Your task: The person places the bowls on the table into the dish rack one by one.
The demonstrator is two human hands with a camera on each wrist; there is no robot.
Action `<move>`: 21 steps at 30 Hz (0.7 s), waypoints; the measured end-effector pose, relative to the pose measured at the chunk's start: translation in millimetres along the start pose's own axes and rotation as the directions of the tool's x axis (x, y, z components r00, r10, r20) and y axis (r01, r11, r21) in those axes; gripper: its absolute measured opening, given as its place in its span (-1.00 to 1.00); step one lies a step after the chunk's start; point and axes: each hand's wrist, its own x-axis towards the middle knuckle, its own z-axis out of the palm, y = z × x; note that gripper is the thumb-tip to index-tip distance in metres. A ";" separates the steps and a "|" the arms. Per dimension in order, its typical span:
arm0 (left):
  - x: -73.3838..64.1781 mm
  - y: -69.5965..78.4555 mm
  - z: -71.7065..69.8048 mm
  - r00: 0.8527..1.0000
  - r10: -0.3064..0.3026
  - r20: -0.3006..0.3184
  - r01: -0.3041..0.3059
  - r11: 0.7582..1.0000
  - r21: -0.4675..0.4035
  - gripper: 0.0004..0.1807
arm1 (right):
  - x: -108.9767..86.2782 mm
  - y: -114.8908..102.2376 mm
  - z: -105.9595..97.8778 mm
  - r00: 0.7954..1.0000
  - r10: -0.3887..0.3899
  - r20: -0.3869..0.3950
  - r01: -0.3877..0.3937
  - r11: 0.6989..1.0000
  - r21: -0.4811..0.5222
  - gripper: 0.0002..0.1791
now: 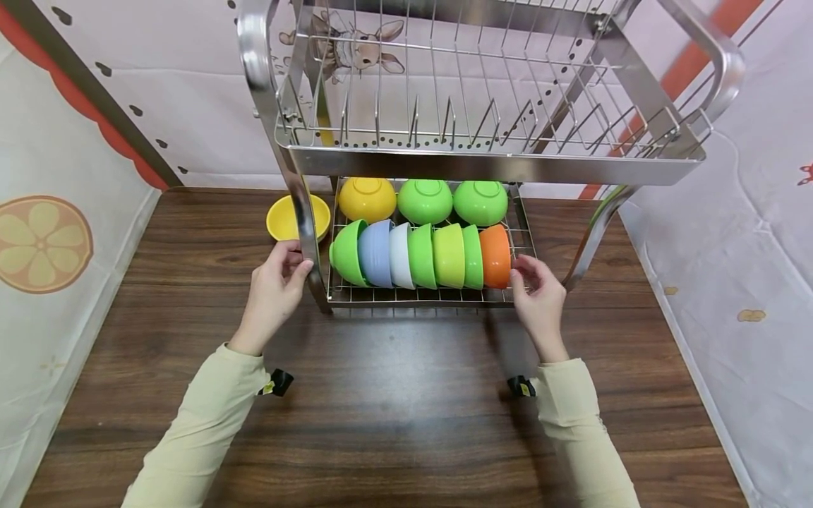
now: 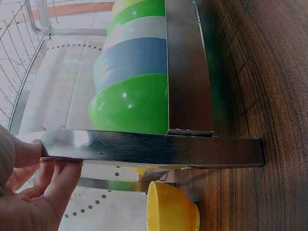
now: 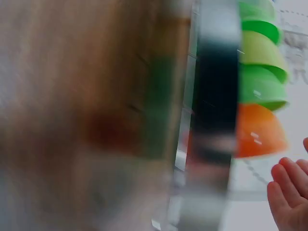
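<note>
My left hand (image 1: 273, 289) pinches the left front post (image 2: 120, 147) of a metal dish rack (image 1: 495, 168) between thumb and fingers. My right hand (image 1: 538, 300) is beside the orange bowl (image 1: 495, 257) at the right end of the lower shelf. In the right wrist view its slightly bent fingers (image 3: 288, 183) stand a little apart from that bowl and hold nothing. Nested sideways along the shelf front are a green bowl (image 1: 346, 254), a blue bowl (image 1: 376, 254), a white bowl (image 1: 401, 255) and several other green or yellow-green ones, up to the orange one.
Behind that row, a yellow bowl (image 1: 367, 200) and two green bowls (image 1: 425, 202) lie upside down. Another yellow bowl (image 1: 282, 218) sits on the wooden table (image 1: 406, 416), outside the rack's left post. The wire upper tier overhangs the lower shelf. Patterned cloth (image 1: 209, 92) surrounds the table.
</note>
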 end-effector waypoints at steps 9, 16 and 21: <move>0.0 -0.8 0.4 1.000 0.000 -0.004 0.000 1.000 0.006 -0.74 | 19.4 -19.6 -42.5 0.983 -0.084 -0.163 0.089 0.996 0.022 -0.73; 0.1 -1.8 -0.3 1.000 -0.006 -0.004 0.006 1.000 0.008 -0.74 | 26.2 -18.7 -55.3 0.944 -0.008 -0.329 0.030 0.998 0.061 -0.69; 0.5 -2.4 -0.3 1.000 -0.005 0.000 0.005 1.000 0.007 -0.74 | 28.0 -9.7 -53.6 0.949 0.024 -0.313 -0.037 0.999 -0.036 -0.69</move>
